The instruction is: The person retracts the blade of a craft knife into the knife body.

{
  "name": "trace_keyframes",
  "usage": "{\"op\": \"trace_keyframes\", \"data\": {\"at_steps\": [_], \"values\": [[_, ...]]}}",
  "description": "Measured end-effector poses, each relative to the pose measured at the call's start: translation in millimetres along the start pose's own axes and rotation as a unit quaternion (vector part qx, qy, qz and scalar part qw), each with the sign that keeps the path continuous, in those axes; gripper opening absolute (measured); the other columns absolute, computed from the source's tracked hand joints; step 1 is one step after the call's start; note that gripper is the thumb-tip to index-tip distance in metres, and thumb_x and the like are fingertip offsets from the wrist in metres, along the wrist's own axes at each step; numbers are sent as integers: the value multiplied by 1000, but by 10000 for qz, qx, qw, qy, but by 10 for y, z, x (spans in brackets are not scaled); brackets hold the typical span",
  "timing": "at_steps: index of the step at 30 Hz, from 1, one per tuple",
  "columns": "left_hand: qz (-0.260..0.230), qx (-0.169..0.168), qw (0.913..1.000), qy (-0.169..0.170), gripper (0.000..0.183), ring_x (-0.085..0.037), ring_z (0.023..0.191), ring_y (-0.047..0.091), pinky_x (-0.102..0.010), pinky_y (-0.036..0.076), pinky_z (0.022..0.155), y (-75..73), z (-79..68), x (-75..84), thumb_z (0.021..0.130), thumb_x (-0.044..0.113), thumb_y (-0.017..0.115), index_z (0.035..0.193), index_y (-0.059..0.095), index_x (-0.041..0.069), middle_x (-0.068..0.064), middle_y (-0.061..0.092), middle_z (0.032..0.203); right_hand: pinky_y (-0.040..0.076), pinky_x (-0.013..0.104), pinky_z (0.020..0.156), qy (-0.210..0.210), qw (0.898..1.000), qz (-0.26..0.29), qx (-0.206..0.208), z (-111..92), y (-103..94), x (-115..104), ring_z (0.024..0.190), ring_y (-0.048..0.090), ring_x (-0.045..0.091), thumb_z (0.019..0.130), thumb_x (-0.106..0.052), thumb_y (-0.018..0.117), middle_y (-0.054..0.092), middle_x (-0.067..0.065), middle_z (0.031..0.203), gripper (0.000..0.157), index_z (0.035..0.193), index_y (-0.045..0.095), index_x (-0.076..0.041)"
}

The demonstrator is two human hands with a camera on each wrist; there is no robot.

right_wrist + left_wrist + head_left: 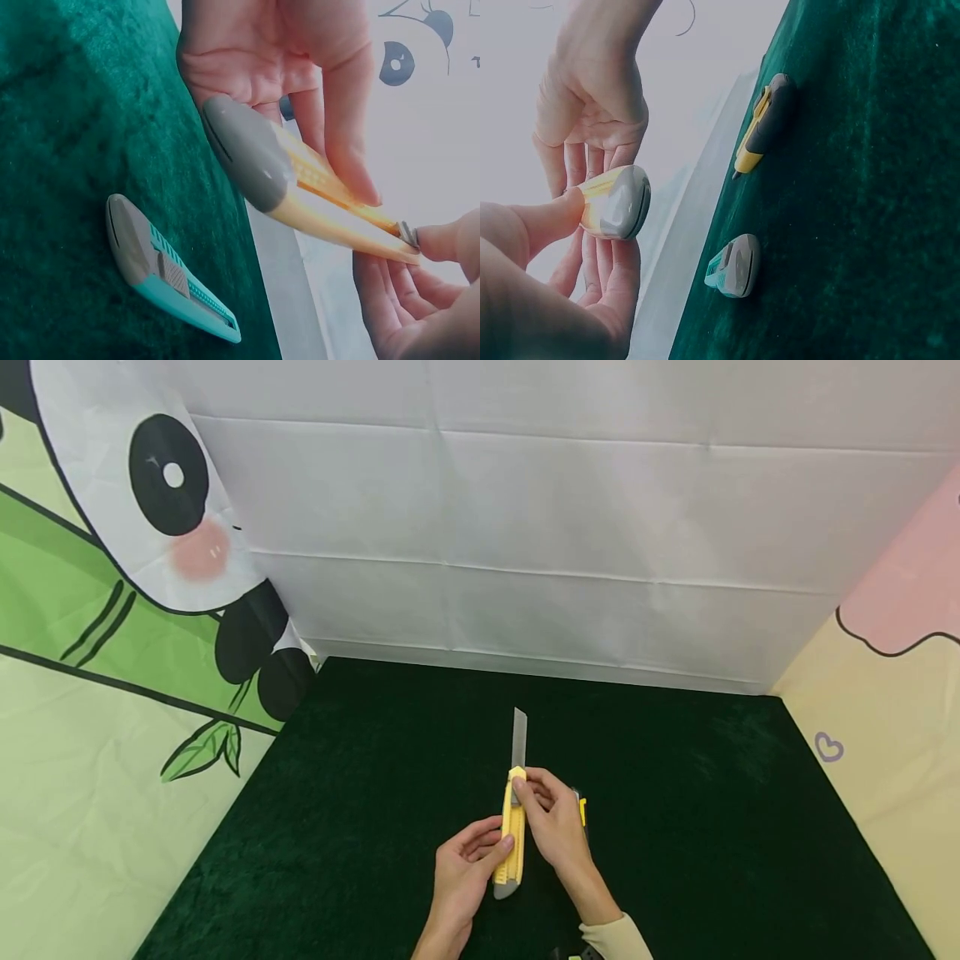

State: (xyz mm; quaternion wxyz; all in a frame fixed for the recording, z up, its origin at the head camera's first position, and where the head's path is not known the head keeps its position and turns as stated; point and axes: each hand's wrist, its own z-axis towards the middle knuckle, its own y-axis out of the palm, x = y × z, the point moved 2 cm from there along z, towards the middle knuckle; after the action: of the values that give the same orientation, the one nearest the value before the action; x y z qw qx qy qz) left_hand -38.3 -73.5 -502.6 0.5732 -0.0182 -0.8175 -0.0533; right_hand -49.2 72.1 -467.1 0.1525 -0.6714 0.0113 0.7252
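A yellow utility knife (513,835) with a grey end cap is held up over the dark green cloth, its long blade (519,737) out and pointing away from me. My left hand (463,870) pinches the lower handle between thumb and fingers. Farther up, my right hand (557,823) grips the handle near the blade, the thumb on the grey slider (408,233). Below the hands, a teal utility knife (174,276) with a grey end lies on the cloth. A black and yellow pen-shaped tool (763,126) lies there too, mostly hidden behind my right hand in the head view.
Dark green cloth (337,827) covers the table. A white creased sheet (525,510) hangs behind it, with a panda-printed sheet (112,760) at left and a cream and pink one (892,718) at right. A dark object edge shows at the bottom by the right sleeve (618,937).
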Motion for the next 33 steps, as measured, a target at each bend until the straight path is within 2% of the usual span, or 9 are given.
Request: {"op": "trace_keyframes", "data": {"at_steps": [8, 12, 19, 33], "values": [[-126, 8, 9999, -4, 41, -18, 93, 70, -34, 59, 80, 12, -12, 25, 91, 19, 80, 128, 68, 7, -6, 72, 108, 53, 21, 89, -2, 9998, 126, -132, 13, -17, -40, 101, 68, 22, 106, -26, 61, 69, 11, 112, 33, 129, 63, -3], [-119, 27, 9999, 37, 41, -18, 92, 69, -33, 58, 79, 4, -1, 34, 91, 19, 80, 128, 69, 6, -5, 72, 107, 55, 22, 86, 55, 9996, 193, -188, 11, -6, -48, 99, 67, 22, 105, -22, 62, 68, 11, 111, 33, 131, 63, -3], [-113, 24, 9999, 90, 40, -17, 92, 69, -32, 58, 80, 22, 12, 76, 90, 19, 81, 127, 70, 7, -5, 73, 106, 54, 22, 88, -21, 9998, 136, -131, 23, -27, -56, 102, 67, 22, 104, -22, 63, 68, 11, 113, 35, 133, 62, -2], [-175, 58, 9998, -25, 42, -17, 93, 69, -33, 58, 81, 52, 20, 91, 91, 21, 81, 128, 69, 6, -6, 72, 109, 55, 23, 86, 3, 9991, 226, -362, 50, -62, -77, 102, 66, 24, 105, -21, 62, 66, 11, 112, 35, 135, 61, -4]]}}
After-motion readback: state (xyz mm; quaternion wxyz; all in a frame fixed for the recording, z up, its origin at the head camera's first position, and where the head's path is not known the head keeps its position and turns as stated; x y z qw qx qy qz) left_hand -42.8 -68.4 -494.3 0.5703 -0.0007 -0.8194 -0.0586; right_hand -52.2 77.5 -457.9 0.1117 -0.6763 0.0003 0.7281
